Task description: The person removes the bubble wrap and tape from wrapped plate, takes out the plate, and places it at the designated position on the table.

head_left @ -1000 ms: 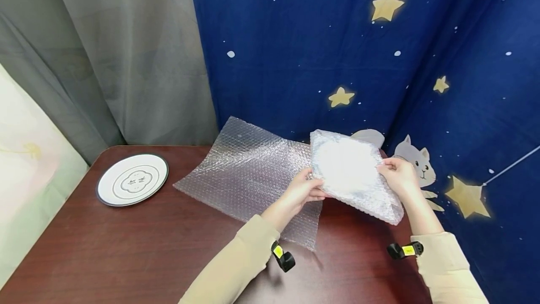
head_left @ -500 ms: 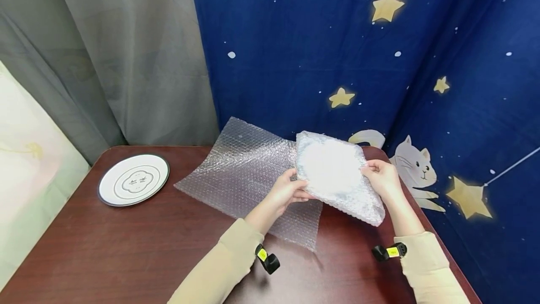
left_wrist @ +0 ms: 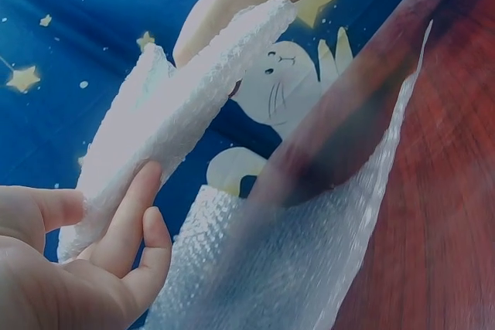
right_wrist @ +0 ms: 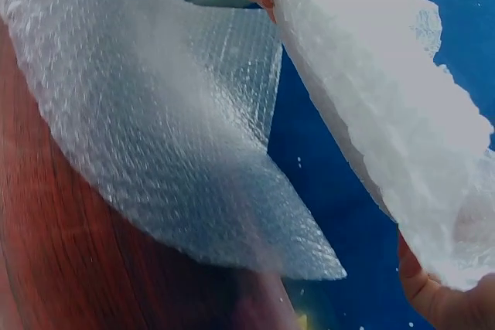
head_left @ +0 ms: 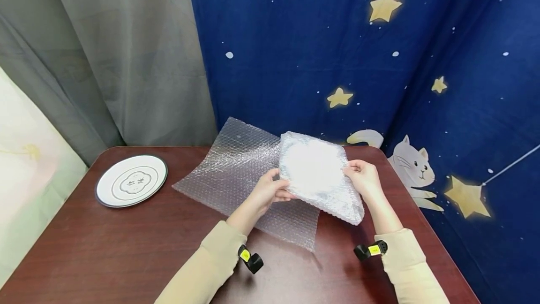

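Above the table, both hands hold a flat bubble-wrapped package [head_left: 312, 165], its face washed out by glare so the contents cannot be made out. My left hand [head_left: 269, 187] grips its left edge, thumb on one side and fingers beneath, as the left wrist view shows on the package [left_wrist: 155, 129]. On the opposite edge, my right hand [head_left: 363, 177] pinches the wrap between thumb and fingers. Behind and below lies a loose sheet of bubble wrap [head_left: 236, 172], partly covered by the package and left hand. In the right wrist view this sheet [right_wrist: 155, 137] curls up off the table.
A white plate [head_left: 108, 179] with a dark rim and a line drawing sits at the far left of the brown table [head_left: 126, 252]. Grey [head_left: 160, 60] and blue star-patterned curtains [head_left: 287, 36] hang right behind the table's back edge.
Both hands have carried the wrapped package leftward, over more of the loose bubble wrap sheet. Their hold on it looks the same. The plate and sheet have stayed put.
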The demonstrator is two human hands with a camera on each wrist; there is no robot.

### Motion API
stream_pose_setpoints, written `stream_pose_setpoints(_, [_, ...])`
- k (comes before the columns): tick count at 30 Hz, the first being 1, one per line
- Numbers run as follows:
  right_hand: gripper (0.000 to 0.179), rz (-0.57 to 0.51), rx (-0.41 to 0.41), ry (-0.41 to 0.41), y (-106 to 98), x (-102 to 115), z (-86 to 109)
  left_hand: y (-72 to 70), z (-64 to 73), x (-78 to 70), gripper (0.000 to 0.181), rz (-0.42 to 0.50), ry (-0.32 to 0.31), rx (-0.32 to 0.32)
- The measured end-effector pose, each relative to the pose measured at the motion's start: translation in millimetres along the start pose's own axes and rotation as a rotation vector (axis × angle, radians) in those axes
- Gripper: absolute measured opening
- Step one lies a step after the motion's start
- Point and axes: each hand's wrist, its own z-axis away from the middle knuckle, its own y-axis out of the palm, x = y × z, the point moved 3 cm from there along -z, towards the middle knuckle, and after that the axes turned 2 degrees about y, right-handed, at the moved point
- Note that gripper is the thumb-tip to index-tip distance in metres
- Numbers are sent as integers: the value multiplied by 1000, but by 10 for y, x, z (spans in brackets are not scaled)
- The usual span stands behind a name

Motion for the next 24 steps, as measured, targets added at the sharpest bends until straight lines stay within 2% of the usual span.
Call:
stream_pose_setpoints(5, [21, -27, 19, 15, 100, 53, -6, -112, 35, -23, 39, 5, 2, 3])
stream_pose_setpoints(14, [20, -157, 29, 15, 333, 165, -23, -352, 87, -63, 37, -3, -17, -24])
stream_pose_setpoints(24, [22, -176, 76, 13, 601, 236, -68, -619, 149, -83, 41, -33, -42, -61])
